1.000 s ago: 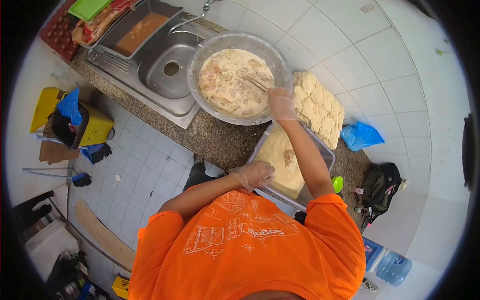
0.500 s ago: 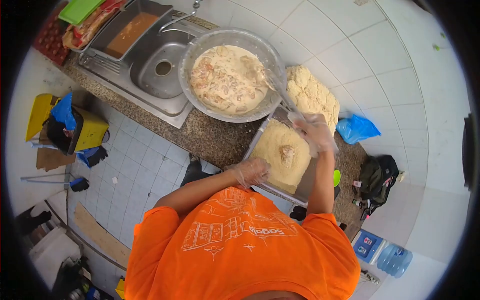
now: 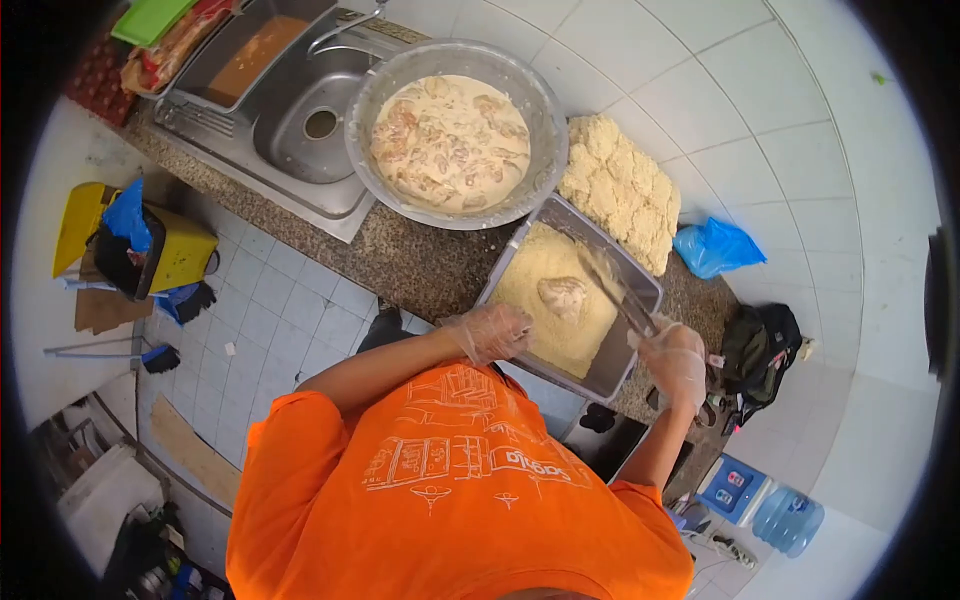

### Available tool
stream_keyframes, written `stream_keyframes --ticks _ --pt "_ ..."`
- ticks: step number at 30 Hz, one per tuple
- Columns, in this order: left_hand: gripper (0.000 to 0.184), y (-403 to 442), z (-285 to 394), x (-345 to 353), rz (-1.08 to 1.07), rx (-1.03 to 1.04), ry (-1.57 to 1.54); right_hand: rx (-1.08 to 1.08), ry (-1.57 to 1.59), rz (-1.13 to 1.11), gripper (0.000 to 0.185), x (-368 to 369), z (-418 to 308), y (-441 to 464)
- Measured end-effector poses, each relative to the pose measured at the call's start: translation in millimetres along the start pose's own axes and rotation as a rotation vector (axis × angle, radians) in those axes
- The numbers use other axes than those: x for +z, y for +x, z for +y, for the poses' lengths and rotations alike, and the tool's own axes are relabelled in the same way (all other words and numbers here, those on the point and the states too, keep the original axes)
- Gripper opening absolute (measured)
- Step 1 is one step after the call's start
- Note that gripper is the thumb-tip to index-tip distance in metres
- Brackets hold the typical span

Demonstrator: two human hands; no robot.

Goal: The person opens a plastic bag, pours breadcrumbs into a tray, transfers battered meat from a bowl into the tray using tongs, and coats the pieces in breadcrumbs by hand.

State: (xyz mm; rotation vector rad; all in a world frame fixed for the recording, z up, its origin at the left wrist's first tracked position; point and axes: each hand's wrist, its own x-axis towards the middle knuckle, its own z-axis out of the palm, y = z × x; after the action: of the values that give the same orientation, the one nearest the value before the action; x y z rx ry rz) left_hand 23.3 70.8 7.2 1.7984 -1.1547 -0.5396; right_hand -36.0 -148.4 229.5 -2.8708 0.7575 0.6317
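My right hand [image 3: 672, 362], in a clear plastic glove, is closed around metal tongs [image 3: 628, 300]. The tongs reach over a grey plastic tray [image 3: 628, 368] of pale yellow crumbs [image 3: 535, 262]. A batter-covered piece that looks like chicken [image 3: 562, 298] lies on the crumbs, just left of the tong tips; blur hides whether they touch. My left hand [image 3: 492, 333], also gloved, is curled closed by the tray's near left edge, with nothing visible in it. Beyond the tray stands a large metal basin [image 3: 358, 130] of pieces in creamy batter [image 3: 455, 150].
A heap of clumpy crumbs [image 3: 622, 190] lies along the tiled wall, near a blue plastic bag [image 3: 716, 248]. Left of the basin is a steel sink [image 3: 290, 140] with a container of brownish liquid [image 3: 255, 65]. A black backpack [image 3: 758, 355] sits at the right.
My right hand has brought the tongs from the basin's edge down over the tray. A larger piece now shows on the crumbs. My left hand has barely moved.
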Motion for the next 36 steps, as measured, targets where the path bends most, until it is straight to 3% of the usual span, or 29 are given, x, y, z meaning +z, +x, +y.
stream_keyframes --ticks 4,7,9,10,12,15,19,21,25,27,28,30,34,36 --pt "0.026 -2.4 -0.7 1.2 0.050 0.021 0.028 -0.361 -0.230 0.352 0.041 6.8 -36.7 59.9" --pt "0.030 -4.6 -4.3 2.7 0.026 -0.008 -0.035 -0.367 -0.150 0.337 0.036 -8.1 -123.3 111.6" --pt "0.030 -3.5 -15.7 12.1 0.052 0.185 0.074 -0.385 -0.154 0.375 0.028 10.3 -159.5 170.6" --pt "0.030 -3.6 -13.3 9.8 0.061 0.188 0.077 -0.365 -0.173 0.410 0.024 18.1 -179.1 194.0" --pt "0.030 -3.6 -7.9 3.3 0.068 0.050 -0.017 -0.425 -0.214 0.519 0.020 33.9 -204.2 237.1" --pt "0.033 -3.0 -11.5 4.4 0.061 0.036 -0.027 -0.459 -0.254 0.485 0.018 44.8 -226.2 272.0" --pt "0.034 -4.3 -13.0 2.9 0.069 0.041 -0.076 -0.417 -0.191 0.502 0.020 44.2 -221.6 276.3" --pt "0.034 -2.6 -12.1 -0.1 0.042 0.032 -0.070 -0.316 -0.113 0.376 0.025 40.4 -206.5 269.7" --pt "0.036 0.3 -11.3 -3.7 -0.001 0.033 -0.043 -0.371 0.039 0.280 0.029 44.7 -164.9 266.3" --pt "0.036 0.5 -6.4 -10.0 -0.043 -0.011 -0.053 -0.225 0.432 -0.048 0.030 32.9 -151.3 236.6" --pt "0.036 0.0 -3.5 -11.1 -0.087 -0.055 -0.065 -0.217 0.435 -0.047 0.030 39.1 -138.3 231.8" --pt "0.035 0.1 -6.6 -4.6 -0.054 -0.038 -0.057 -0.216 0.772 -0.024 0.028 50.7 -114.5 222.7" --pt "0.032 -1.5 -2.0 -4.6 -0.047 -0.028 -0.019 -0.206 0.850 -0.026 0.022 44.3 -73.0 186.4" --pt "0.031 -3.3 -0.3 -4.6 -0.009 -0.006 -0.026 -0.177 1.040 -0.059 0.015 35.6 -52.7 154.2"
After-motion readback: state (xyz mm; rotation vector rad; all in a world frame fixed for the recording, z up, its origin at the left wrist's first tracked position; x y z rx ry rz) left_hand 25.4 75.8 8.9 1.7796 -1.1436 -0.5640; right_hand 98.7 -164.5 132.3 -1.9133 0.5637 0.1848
